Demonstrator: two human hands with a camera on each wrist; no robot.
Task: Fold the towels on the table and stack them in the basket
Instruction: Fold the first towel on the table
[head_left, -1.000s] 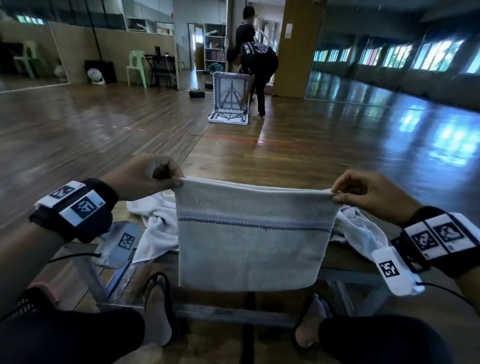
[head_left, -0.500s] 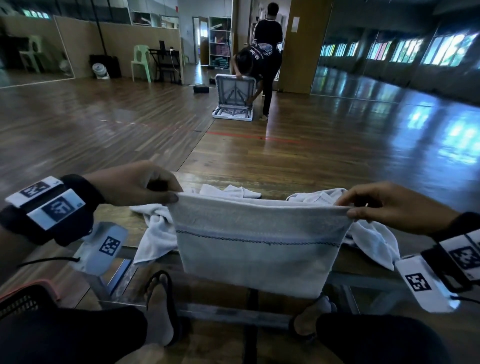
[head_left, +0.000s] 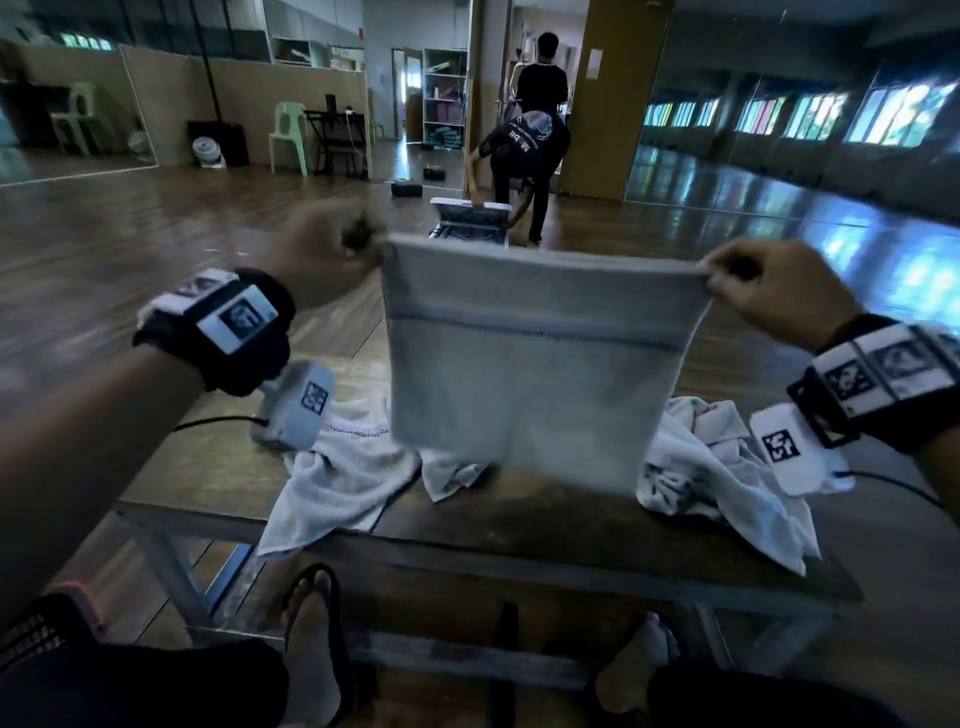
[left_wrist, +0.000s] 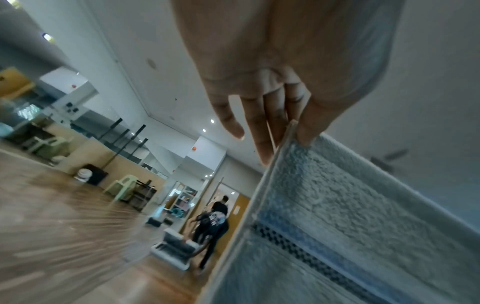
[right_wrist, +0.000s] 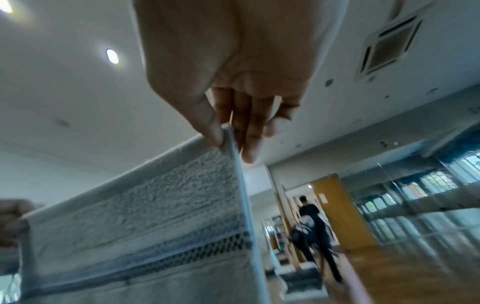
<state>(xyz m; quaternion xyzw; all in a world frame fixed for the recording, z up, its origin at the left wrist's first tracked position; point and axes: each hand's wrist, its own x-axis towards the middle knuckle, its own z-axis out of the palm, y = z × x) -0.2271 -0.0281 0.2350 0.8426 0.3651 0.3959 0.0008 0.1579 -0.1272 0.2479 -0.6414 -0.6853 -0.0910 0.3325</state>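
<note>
Room: We sit in a big hall with a shiny wood floor (head_left: 156, 249). Two people (head_left: 524, 150) stand far off near a door.
Table: We have a low wooden table (head_left: 519, 525) in front of our knees.
Left hand: Our left hand (head_left: 322, 249) is curled up. Its thumb (left_wrist: 311, 123) and fingers (left_wrist: 262, 131) pinch the top left corner of the gray towel (head_left: 535, 364).
Right hand: Our right hand (head_left: 769, 291) pinches the top right corner the same way. The thumb (right_wrist: 207, 123) is on one side of the cloth and the fingers (right_wrist: 249, 133) are on the other.
Gray towel: It hangs flat and tight between our two hands, up in the air over the table. A dark line runs across it near the top. Its bottom edge hangs just above the tabletop.
Other towels: A white towel (head_left: 343, 478) lies in a heap on the left side of the table and droops over the near edge. Another crumpled towel (head_left: 717, 478) lies on the right side.
Basket: We can see only a pink and black bit (head_left: 52, 618) at the far left, low down. We cannot tell more about it.
</note>
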